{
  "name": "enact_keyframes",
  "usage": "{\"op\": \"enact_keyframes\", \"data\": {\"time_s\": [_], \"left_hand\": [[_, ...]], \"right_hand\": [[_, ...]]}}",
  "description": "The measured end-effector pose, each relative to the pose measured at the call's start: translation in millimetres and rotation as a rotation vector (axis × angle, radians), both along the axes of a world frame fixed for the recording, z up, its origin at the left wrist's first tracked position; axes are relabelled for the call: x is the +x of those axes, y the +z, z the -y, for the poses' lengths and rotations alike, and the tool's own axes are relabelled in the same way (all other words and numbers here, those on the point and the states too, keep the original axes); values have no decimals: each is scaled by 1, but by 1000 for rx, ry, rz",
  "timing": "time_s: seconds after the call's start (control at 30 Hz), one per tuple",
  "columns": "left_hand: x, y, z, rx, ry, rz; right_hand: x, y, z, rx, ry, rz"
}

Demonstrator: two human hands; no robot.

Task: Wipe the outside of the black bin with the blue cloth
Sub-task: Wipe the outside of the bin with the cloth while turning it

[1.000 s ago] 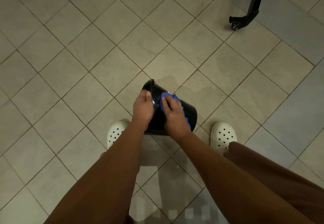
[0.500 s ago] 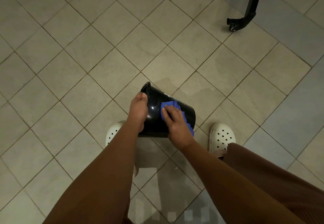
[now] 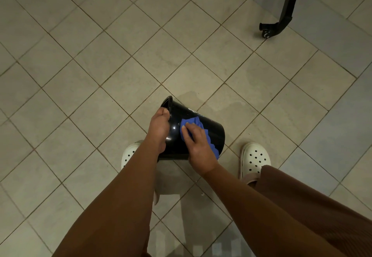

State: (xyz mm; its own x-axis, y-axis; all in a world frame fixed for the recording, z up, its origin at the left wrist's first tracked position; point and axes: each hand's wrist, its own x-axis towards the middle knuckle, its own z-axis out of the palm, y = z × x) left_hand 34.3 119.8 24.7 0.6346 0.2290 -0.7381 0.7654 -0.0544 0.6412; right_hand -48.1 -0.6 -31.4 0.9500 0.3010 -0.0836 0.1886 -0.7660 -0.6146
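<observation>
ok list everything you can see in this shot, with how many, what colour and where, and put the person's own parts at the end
bin: one, black, on its side, held between the feet
cloth: one, blue, pressed on the bin's outer wall
floor: beige tiles, all around
metal leg with castor: one, black, top right
clogs: two, white, either side of the bin
left hand: one, gripping the bin's rim
right hand: one, on the cloth
</observation>
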Motion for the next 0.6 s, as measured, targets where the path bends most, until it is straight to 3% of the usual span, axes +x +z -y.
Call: {"op": "enact_keyframes", "data": {"time_s": [0.13,0.23,0.4,0.6], "left_hand": [[1,3,2,-41,-26,-22],[1,6,6,-92,-11,-14],[2,6,5,-66,-50,-30],[1,6,4,-74,-29,-37]], "right_hand": [[16,4,-6,-21,23,37],[34,13,-11,61,-122,-27],[26,12,-9,24,-336,-103],[14,9,-10,79,-99,-2]]}}
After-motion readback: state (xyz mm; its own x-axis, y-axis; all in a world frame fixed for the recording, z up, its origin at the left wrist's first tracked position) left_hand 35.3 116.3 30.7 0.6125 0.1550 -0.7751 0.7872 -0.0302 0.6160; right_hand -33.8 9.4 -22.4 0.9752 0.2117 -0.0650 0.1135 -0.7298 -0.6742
